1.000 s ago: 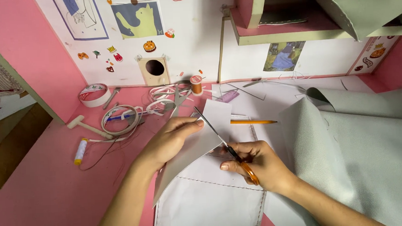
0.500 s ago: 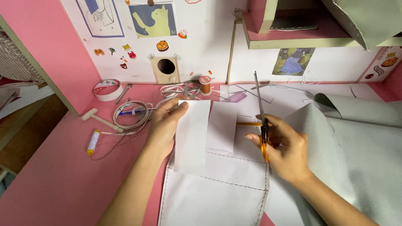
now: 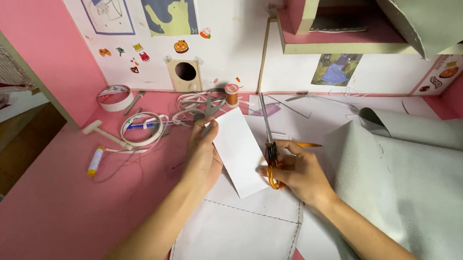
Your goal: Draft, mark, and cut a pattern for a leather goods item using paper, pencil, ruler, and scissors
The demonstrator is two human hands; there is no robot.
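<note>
Between the hands, a white paper strip (image 3: pixel 239 150) is pinched at its top by the left hand (image 3: pixel 203 153) — orange-handled scissors (image 3: pixel 269 144) are gripped shut, blades up, by the right hand (image 3: pixel 297 173), over stitched paper (image 3: pixel 237 231).

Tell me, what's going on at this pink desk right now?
A person sits at a pink desk. The left hand holds a cut white paper piece lifted off a larger stitched-edge white sheet. The right hand grips orange-handled scissors, blades pointing away. Grey fabric lies to the right.
</note>
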